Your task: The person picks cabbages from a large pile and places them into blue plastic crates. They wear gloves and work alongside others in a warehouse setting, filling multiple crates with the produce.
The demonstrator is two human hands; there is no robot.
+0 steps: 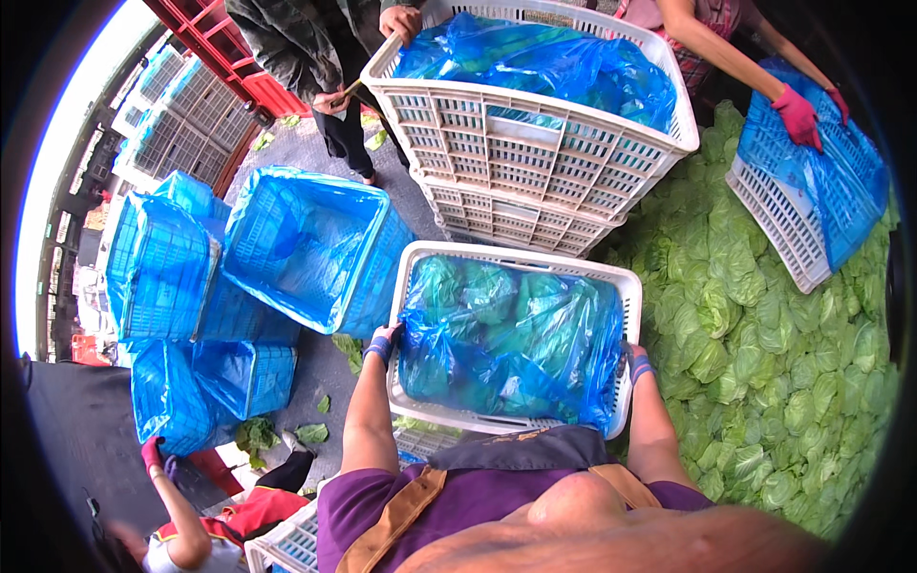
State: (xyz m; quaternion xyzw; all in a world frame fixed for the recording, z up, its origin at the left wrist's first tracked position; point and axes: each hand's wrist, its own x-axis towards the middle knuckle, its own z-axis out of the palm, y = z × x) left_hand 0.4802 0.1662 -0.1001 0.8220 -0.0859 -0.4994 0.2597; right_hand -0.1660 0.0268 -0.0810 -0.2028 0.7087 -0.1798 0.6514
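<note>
Right before me is a white plastic crate point(517, 252) filled with cabbages point(551, 301). A blue plastic liner point(494, 358) is folded over the cabbages. My left hand point(385, 341), in a dark glove with a purple-blue cuff, grips the crate's left end. At the opposite end my right hand point(633, 359), gloved alike, holds on too; its fingers are partly hidden by the crate's rim. The crate is level with my apron front, and whether anything supports it from below cannot be seen.
A stack of white crates point(530, 154) with blue-covered contents stands ahead, a person's hand point(400, 23) on its rim. Blue-lined crates point(308, 243) stand to the left, where another person's gloved hand point(152, 453) touches one. Right lies a large cabbage heap point(752, 344); pink-gloved hands point(797, 118) handle a lined crate point(777, 215).
</note>
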